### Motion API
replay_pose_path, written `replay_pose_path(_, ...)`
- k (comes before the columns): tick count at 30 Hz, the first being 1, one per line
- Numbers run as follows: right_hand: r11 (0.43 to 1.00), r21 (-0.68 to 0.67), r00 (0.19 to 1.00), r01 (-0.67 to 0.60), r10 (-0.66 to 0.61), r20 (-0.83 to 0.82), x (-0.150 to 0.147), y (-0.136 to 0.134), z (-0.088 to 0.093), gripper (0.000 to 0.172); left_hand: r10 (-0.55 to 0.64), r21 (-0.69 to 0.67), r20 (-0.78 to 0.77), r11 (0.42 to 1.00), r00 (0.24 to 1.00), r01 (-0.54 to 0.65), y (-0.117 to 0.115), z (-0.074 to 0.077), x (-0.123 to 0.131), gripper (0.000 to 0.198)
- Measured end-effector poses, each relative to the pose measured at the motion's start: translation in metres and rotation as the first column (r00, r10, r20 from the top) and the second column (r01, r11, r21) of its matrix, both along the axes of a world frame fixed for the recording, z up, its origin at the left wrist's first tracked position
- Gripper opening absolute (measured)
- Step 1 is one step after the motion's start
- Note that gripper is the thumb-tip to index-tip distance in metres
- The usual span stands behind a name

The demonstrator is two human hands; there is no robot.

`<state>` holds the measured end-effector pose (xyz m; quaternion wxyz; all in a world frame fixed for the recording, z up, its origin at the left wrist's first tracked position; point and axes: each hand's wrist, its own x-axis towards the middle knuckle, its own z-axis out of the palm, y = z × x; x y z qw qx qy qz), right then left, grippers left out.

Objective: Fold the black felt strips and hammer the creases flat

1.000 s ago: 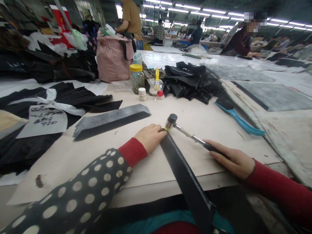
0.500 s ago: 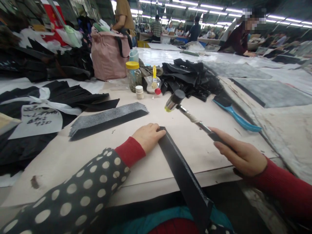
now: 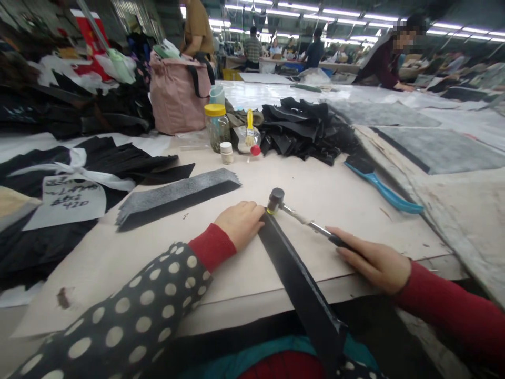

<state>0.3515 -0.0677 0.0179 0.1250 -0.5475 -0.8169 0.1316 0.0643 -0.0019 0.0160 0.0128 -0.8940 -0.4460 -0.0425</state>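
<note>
My right hand [image 3: 376, 263] is closed round the dark handle of a mallet [image 3: 311, 225]. The mallet's black head has a yellow face, which is down at the far end of a long black strip of material [image 3: 294, 268]. My left hand [image 3: 241, 223] is closed at that same end, fingers together and pressing on the strip's left edge, right beside the mallet head. The strip looks folded along its length and runs toward me over the table's near edge. Left of it lies a stack of black and grey strips [image 3: 179, 199].
A tied black bundle with a written label [image 3: 69, 199] lies left. Behind are a pink bag [image 3: 177, 97], a yellow-lidded jar [image 3: 216, 129], a small white bottle [image 3: 226, 153], a yellow brush [image 3: 250, 127] and piled black pieces [image 3: 300, 129]. A blue-handled brush [image 3: 386, 192] lies right.
My right hand has swung the mallet down and leftward, from above the table to the end of the strip. My left hand stays at that end, its thumb drawn in slightly.
</note>
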Motion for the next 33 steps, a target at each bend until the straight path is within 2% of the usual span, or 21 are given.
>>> replay_pose_path(2, 0.999, -0.021, 0.999, 0.025, -0.026, -0.042, 0.003, -0.002, 0.0, 0.044, 0.016, 0.0, 0.02, 1.0, 1.0, -0.016, 0.001, -0.001, -0.001, 0.019)
replay_pose_path(6, 0.996, 0.02, 0.99, 0.089, -0.087, -0.11, 0.008, -0.011, 0.002, 0.046, 0.019, 0.001, 0.056, 1.0, 0.998, -0.02, 0.003, -0.003, -0.002, 0.022)
replay_pose_path(11, 0.995, -0.076, 0.993, 0.062, -0.07, -0.1, 0.013, -0.018, 0.006, 0.043, 0.024, -0.003, 0.06, 1.0, 0.998, -0.024, 0.005, -0.003, -0.003, 0.021)
replay_pose_path(14, 0.997, -0.012, 0.981, 0.075, -0.076, -0.177, 0.015, -0.024, 0.01, 0.043, 0.04, 0.018, 0.05, 0.999, 0.998, -0.041, 0.006, -0.003, -0.004, 0.022)
replay_pose_path(16, 0.998, -0.011, 0.98, 0.069, -0.07, -0.186, 0.015, -0.029, 0.007, 0.043, 0.048, 0.033, 0.04, 0.998, 0.998, -0.049, 0.006, -0.003, -0.004, 0.022)
replay_pose_path(20, 0.994, -0.107, 0.988, 0.027, -0.042, -0.147, 0.015, -0.032, -0.001, 0.043, 0.083, 0.039, 0.012, 0.996, 0.996, -0.084, 0.008, -0.002, -0.007, 0.024)
replay_pose_path(22, 0.991, -0.111, 0.978, 0.072, -0.091, -0.185, 0.016, -0.029, 0.003, 0.044, 0.128, 0.054, -0.012, 0.99, 0.992, -0.127, 0.009, -0.001, -0.011, 0.025)
replay_pose_path(25, 0.962, -0.155, 0.92, 0.224, -0.262, -0.292, 0.019, -0.029, 0.016, 0.051, 0.243, 0.109, -0.046, 0.965, 0.969, -0.237, 0.011, 0.001, -0.019, 0.025)
replay_pose_path(28, 0.93, -0.196, 0.874, 0.31, -0.361, -0.327, 0.023, -0.033, 0.021, 0.055, 0.31, 0.185, -0.011, 0.935, 0.951, -0.303, 0.01, 0.004, -0.022, 0.017)
replay_pose_path(30, 0.932, -0.194, 0.89, 0.307, -0.353, -0.289, 0.024, -0.037, 0.017, 0.054, 0.209, 0.218, 0.058, 0.952, 0.976, -0.216, 0.008, 0.004, -0.018, 0.016)
replay_pose_path(33, 0.942, -0.211, 0.922, 0.261, -0.308, -0.234, 0.022, -0.038, 0.009, 0.054, -0.055, 0.144, 0.149, 0.989, 0.987, 0.033, 0.007, -0.002, -0.009, 0.019)
